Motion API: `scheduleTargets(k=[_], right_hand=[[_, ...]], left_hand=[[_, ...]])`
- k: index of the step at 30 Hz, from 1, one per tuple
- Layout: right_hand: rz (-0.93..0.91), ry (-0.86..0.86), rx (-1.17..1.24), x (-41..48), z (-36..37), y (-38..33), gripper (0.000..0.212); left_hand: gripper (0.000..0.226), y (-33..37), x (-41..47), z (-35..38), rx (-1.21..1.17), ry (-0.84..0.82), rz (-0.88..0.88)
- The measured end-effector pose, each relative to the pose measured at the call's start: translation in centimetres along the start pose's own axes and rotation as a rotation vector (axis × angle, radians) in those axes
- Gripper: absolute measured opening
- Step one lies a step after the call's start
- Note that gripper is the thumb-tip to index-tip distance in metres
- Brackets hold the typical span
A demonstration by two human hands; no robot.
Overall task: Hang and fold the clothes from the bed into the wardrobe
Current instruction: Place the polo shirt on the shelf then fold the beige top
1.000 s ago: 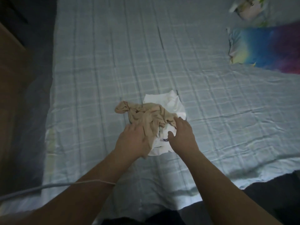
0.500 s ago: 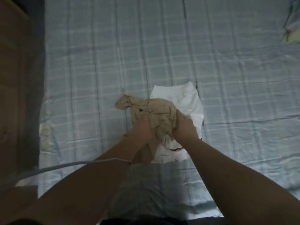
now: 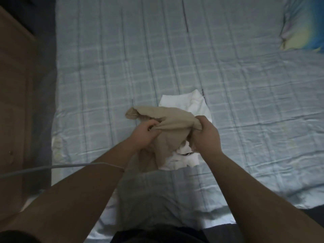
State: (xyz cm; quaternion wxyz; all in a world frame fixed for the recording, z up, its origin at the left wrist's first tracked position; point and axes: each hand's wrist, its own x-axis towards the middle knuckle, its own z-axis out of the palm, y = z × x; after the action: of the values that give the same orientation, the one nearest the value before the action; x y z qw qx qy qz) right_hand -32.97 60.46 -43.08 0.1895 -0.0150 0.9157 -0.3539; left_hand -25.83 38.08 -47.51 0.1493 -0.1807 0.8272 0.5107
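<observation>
A crumpled tan garment is bunched just below the middle of the view, lifted a little off the bed between both hands. The left hand grips it at about nine o'clock of the bundle, fingers curled and pinching a fold of the upper edge. The right hand holds it at three o'clock, its fingers clamped on a gathered corner. A loose twisted end sticks out towards ten o'clock, and the rest sags down between the wrists.

Under it, flat on the checked sheet, lies a white garment. It shows at one o'clock above the tan one and again at five o'clock below it. A bright pillow sits at two o'clock of the view, a wooden panel runs along nine o'clock, and a pale cable crosses the left forearm.

The tan cloth looks thin, soft and light, with no stiffness of its own, so it will likely droop and twist wherever it is not held. It probably needs shaking out first. The best holds would be two matching corners or a seam, held well apart, rather than the middle of the bunch. The white piece may cling and lift along with it
</observation>
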Motion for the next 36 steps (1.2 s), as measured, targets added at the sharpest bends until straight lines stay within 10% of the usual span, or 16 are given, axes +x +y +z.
scheduleTargets(k=[12, 22, 27, 36], right_hand=[[-0.241, 0.098, 0.189, -12.2, -14.1, -5.3, 0.021], [-0.469, 0.054, 0.393, -22.6, -33.6, -0.4, 0.020], [-0.555, -0.082, 0.297, -27.0, -44.2, 3.3, 0.027], [-0.565, 0.278, -0.148, -29.6, -54.4, 7.3, 0.011]], left_hand=[[0.016, 13.0, -13.1, -4.4, -0.086, 0.368, 0.285], [0.018, 29.2, -24.9, 6.4, 0.067, 0.480, 0.526], [0.016, 35.8, -29.5, 12.0, 0.084, 0.561, 0.557], [0.017, 43.2, -37.1, 12.0, 0.102, 0.678, 0.561]])
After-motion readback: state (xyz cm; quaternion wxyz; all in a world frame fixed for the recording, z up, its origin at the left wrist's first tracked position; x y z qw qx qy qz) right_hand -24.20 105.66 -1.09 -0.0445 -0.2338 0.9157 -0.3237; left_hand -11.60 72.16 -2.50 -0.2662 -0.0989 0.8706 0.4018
